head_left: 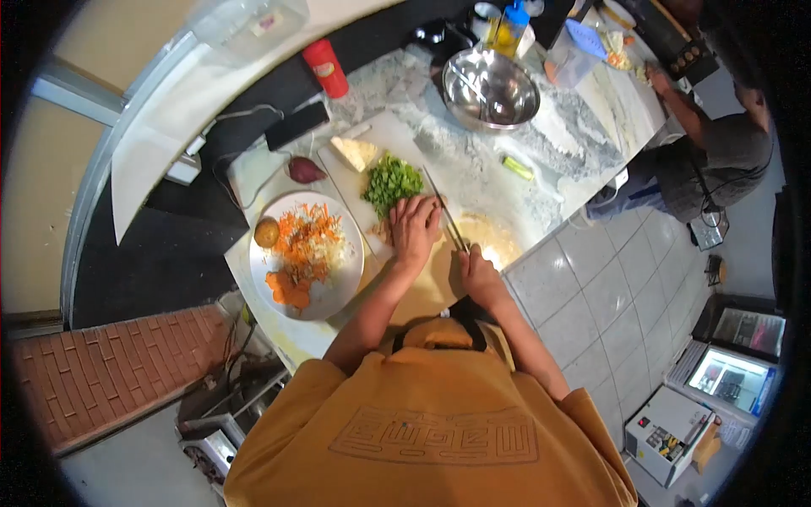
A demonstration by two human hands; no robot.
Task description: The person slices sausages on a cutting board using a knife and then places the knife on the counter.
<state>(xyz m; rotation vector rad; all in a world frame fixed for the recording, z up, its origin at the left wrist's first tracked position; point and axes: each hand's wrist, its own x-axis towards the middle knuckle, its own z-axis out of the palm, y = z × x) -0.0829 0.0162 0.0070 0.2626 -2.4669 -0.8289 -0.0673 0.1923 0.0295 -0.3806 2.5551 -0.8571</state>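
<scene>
Gripping knife in closed right hand; resting loosely uncurled left hand against chopped greens. Cannot read label on red container or print on orange shirt.

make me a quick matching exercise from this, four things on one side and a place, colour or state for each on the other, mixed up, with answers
Things
1. left hand
2. onion
3. right hand
4. metal bowl

Matches
A. gripping the knife
B. shiny silver
C. at the chopped greens
D. dark purple

Right pairs: 1-C, 2-D, 3-A, 4-B
</scene>
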